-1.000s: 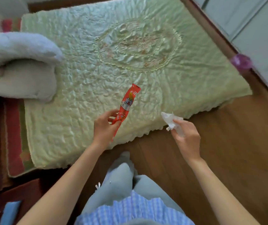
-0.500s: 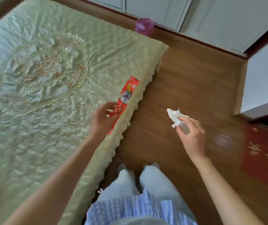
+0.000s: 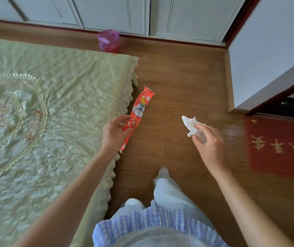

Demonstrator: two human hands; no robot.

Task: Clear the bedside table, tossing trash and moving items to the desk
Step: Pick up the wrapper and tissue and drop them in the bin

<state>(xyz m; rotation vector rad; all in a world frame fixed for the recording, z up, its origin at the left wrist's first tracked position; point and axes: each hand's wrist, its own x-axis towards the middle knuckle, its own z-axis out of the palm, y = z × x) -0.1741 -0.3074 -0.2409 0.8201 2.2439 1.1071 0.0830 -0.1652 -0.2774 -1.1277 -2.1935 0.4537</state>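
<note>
My left hand (image 3: pixel 114 133) grips a long red snack wrapper (image 3: pixel 139 111) with a cartoon print; the wrapper points up and away over the bed's edge and the floor. My right hand (image 3: pixel 208 143) pinches a crumpled white tissue (image 3: pixel 189 123) above the wooden floor. A small purple bin (image 3: pixel 108 41) stands on the floor at the far corner of the bed, in front of the white cupboard doors. The bedside table and the desk are not in view.
A bed with a pale green quilted cover (image 3: pixel 44 113) fills the left. Wooden floor (image 3: pixel 178 82) runs between the bed and a white wall corner (image 3: pixel 267 50). A red mat with gold characters (image 3: pixel 278 145) lies at the right. My legs stand below.
The view has swung right, away from the bed and pillow, toward the floor, the cupboards and the purple bin. Both hands keep their hold on the wrapper and the tissue.
</note>
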